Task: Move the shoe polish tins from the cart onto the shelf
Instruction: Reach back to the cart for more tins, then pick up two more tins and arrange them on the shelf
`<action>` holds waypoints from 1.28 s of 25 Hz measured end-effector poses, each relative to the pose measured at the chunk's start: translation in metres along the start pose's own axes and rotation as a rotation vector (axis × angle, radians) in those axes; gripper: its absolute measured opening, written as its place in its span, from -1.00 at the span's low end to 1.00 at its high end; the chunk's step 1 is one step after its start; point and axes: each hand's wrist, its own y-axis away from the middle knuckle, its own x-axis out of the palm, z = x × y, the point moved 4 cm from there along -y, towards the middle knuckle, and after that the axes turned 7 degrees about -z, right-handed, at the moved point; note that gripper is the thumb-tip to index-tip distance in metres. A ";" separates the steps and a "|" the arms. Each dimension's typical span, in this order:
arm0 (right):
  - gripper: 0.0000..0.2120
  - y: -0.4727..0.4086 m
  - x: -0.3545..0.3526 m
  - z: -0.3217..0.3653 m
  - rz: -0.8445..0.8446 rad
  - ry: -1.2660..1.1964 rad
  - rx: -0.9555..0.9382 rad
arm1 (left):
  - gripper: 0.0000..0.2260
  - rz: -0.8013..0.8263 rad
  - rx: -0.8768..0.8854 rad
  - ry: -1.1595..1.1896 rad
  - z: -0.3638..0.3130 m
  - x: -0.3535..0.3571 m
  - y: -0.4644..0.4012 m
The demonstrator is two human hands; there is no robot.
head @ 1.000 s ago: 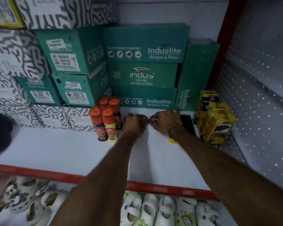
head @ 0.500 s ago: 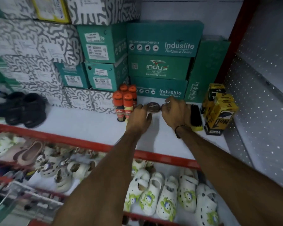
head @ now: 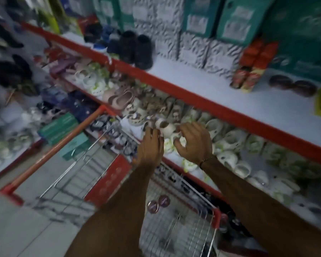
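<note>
Two tins point(head: 293, 85) flat on shelf point(head: 202, 80)

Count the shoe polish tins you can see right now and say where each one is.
4. Two tins lie side by side on the white shelf, right of the orange-capped bottles. Two more lie in the cart. The blur and the arms may hide others.

Two tins point(head: 293, 85) on shelf point(head: 202, 86) right of bottles point(head: 248, 71); two tins point(head: 158, 203) in cart point(head: 183, 219).
</note>
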 end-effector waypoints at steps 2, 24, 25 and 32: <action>-0.84 0.060 0.045 0.021 0.192 -0.062 -0.007 | -0.67 0.203 -0.084 -0.073 0.049 0.032 0.049; -0.43 0.341 0.284 0.041 1.259 0.002 0.306 | -0.67 0.681 -0.338 -0.174 0.226 0.193 0.265; -0.43 0.315 0.276 0.049 1.208 -0.044 0.322 | -0.69 0.641 -0.331 -0.167 0.224 0.169 0.248; -0.62 0.075 0.184 0.097 0.742 -0.264 0.143 | -0.51 0.173 -0.198 -0.110 0.179 -0.003 0.092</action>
